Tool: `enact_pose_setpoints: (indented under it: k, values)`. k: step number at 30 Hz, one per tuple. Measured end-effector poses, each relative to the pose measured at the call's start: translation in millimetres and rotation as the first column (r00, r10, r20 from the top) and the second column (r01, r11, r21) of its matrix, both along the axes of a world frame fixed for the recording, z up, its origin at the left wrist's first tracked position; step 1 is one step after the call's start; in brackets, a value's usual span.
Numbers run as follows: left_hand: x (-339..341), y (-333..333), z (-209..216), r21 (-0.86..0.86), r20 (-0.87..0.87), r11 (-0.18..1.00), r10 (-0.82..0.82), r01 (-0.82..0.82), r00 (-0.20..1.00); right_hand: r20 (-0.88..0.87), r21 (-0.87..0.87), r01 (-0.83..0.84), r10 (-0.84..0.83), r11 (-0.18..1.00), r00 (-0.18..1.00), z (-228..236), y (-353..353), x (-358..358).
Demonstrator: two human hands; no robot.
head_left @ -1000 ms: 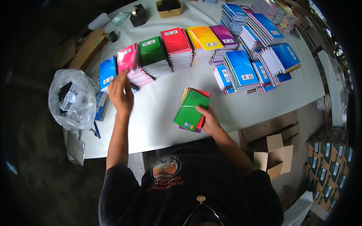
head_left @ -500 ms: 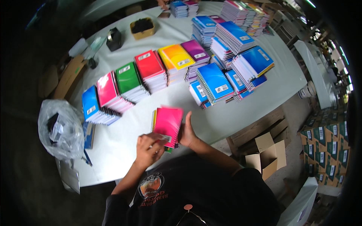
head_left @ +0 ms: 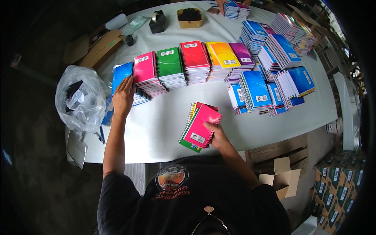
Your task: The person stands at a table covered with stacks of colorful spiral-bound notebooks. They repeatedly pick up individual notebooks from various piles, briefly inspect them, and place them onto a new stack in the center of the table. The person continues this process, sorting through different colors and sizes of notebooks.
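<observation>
My right hand grips a fanned handful of spiral notebooks over the near part of the table, its thumb on the pink notebook on top. Red, yellow and green covers peek out beneath it. On the far left, my left hand rests with fingers stretched out on the stack of blue notebooks. To the right of that stack, in a curved row, stand stacks of pink, green, red, yellow and purple notebooks.
Piles of blue notebooks crowd the table's right side. A tape dispenser and a yellow tub stand at the back. A clear plastic bag hangs at the left edge. Another person's hands touch notebooks at the far edge.
My left hand has left the held notebooks and reached out to the blue stack at the left. My right hand keeps the handful, now fanned out. The view has shifted.
</observation>
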State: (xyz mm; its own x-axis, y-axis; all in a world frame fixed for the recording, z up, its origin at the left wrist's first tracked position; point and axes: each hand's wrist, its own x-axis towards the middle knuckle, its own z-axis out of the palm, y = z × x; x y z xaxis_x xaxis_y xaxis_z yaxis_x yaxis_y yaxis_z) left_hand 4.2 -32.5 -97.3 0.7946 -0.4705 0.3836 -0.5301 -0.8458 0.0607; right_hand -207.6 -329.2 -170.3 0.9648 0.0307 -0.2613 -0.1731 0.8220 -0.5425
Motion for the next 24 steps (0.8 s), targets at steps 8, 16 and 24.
enact_pose_setpoints:
  k: [8, 16, 24]
  values:
    - [-7.9, 22.9, 11.0, -0.177, -0.047, 0.982, 0.056, -0.064, 0.997, -0.043, 0.001, 0.012, -0.012, 1.0, 0.999, -9.7, -2.5, 0.6]
    - [-9.1, 20.1, 4.3, -0.118, 0.057, 0.989, 0.093, -0.086, 0.994, -0.064, 0.055, -0.018, 0.021, 0.998, 0.998, -20.9, -0.3, 0.2]
    - [-2.8, 31.9, 4.2, -0.141, 0.111, 0.99, 0.036, -0.02, 0.993, -0.106, 0.05, 0.029, -0.024, 0.998, 0.994, -15.9, -3.1, -8.2]
